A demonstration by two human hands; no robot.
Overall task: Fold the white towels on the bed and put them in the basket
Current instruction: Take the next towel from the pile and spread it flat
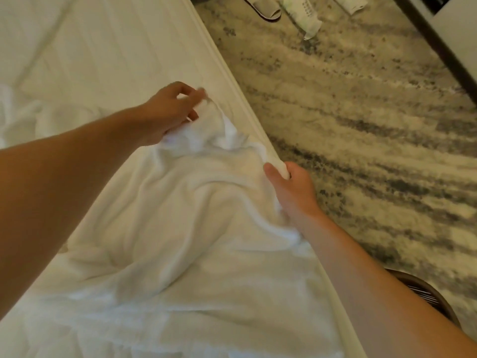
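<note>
Far to the left of the left hand (167, 112), a second heap of white cloth (15, 112) lies bunched on the bed (116, 47); it is too washed out to tell whether it is a towel. The bed's striped sheet runs beyond and behind that hand. The left hand reaches across the mattress with its fingers curled, pinching a raised corner of the white towel (185, 202) between thumb and fingertips (the tips are blurred).

From that pinch the towel falls toward the person in loose, rumpled folds, spreading over the bed between the two forearms. The right hand (291, 187) sits nearer and to the right, at the mattress edge. Its fist is closed round a rolled stretch of the towel's border, thumb on top. So the towel lies below and between both grips, unfolded.

Right of the right hand is mottled beige-and-grey carpet (361, 125). A dark woven basket (423, 293) shows partly behind the right forearm, on the floor just beside the bed. Well beyond, a slipper (265, 9) and a white packet (302, 14) lie on the carpet. Dark furniture (438, 40) crosses the far right corner.
</note>
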